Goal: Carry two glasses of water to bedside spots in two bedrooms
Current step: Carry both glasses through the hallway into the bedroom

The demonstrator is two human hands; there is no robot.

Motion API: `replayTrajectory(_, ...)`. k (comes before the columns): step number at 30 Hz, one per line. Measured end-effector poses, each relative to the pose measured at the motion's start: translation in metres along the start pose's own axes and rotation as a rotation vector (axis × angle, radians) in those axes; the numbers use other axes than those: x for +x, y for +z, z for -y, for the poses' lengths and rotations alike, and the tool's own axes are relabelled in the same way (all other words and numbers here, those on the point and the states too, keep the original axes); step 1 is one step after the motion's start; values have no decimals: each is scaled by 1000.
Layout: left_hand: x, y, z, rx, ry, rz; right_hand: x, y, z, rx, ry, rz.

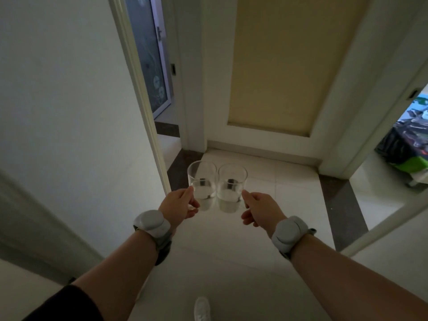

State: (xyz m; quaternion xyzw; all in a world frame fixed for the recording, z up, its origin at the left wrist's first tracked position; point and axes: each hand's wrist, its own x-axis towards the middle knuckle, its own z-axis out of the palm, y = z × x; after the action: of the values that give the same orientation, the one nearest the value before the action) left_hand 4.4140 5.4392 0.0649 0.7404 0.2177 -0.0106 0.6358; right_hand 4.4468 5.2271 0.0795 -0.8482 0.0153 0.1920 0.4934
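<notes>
Head view, dim hallway with pale glossy floor tiles [243, 251]. Both arms are extended forward, each carrying one vessel. Left hand [179, 206] is closed around the lower wall of a clear, straight-sided cylindrical drinking glass [202, 181]; thumb and fingers wrap the base region, fully gripped. Right hand [260, 212] is closed the same way around a second clear cylindrical drinking glass [232, 184], fingers curled on its lower right side. The two glasses are held upright, side by side, just beside each other at the centre of the view; whether their walls touch cannot be told. Contents: each holds clear water, with the level at about the middle of the glass in both and the upper part empty. Water surfaces look roughly level. Each wrist carries a rounded pale grey band-mounted device: left wrist [151, 222], right wrist [288, 230]. A dark sleeve edge [69, 304] shows on the left upper arm. A white shoe [202, 309] is at the bottom edge. Ahead stands a cream-yellow panel framed in white trim [275, 66]. To the left, an open doorway shows a frosted patterned glass door [150, 61]. To the right, another open doorway shows a bed with dark and green patterned bedding [407, 144].
</notes>
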Motion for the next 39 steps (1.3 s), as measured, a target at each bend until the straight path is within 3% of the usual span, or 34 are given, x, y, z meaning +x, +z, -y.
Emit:
replayTrajectory(8, 133, 2, -40, 15, 54, 44, 131, -11, 40, -23, 20, -25)
replayTrajectory(23, 343, 43, -103, -24, 33, -53, 359, -71, 96, -18, -4, 34)
replayTrajectory(31, 440, 75, -151, -48, 1, -258, 493, -118, 145, -94, -90, 162)
replayTrajectory(39, 521, 58, -168, -162, -71, -378, 590, -102, 187, -104, -101, 211)
